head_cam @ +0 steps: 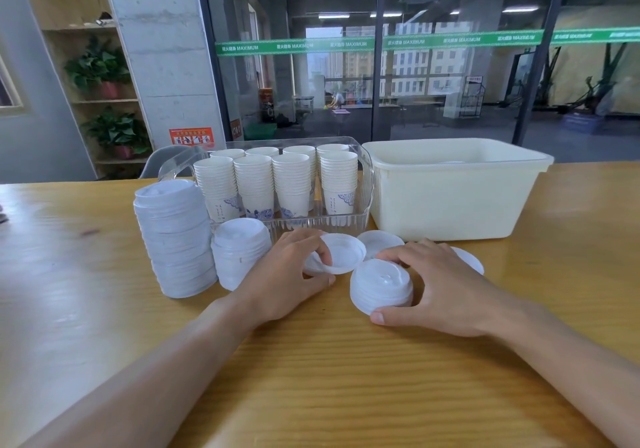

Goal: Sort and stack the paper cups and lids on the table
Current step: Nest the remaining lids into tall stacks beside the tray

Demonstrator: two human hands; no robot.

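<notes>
The wooden table [346, 378] is observed with a pale grained top, backed by a glass partition [415, 66] carrying a green band, and by a shelf unit with potted plants [104, 73] at the left.

A cream plastic bin [450, 198] is set at the right rear; its contents cannot be fully made out. Just beside it to the left, a clear tray [363, 184] is filled with stacked paper cups [273, 184] in two rows, all upright. The cup portion of the task is judged complete.

A tall lid stack [176, 239] is placed at the left front of the tray, with a medium lid stack [239, 250] touching or just beside it.

The step in hand is judged to be lid gathering. A short lid stack [381, 288] is gripped by the right hand [446, 291], thumb at the near side and fingers curled over the far side. A single loose lid [339, 253] is pinched at its left rim by the left hand [291, 274], fingers curled over the edge. Two further loose lids [379, 243] are seen lying flat behind the right hand, one partly hidden.

The next move is judged to call for the pinched lid being aligned, same way up, over the short stack and seated squarely.
</notes>
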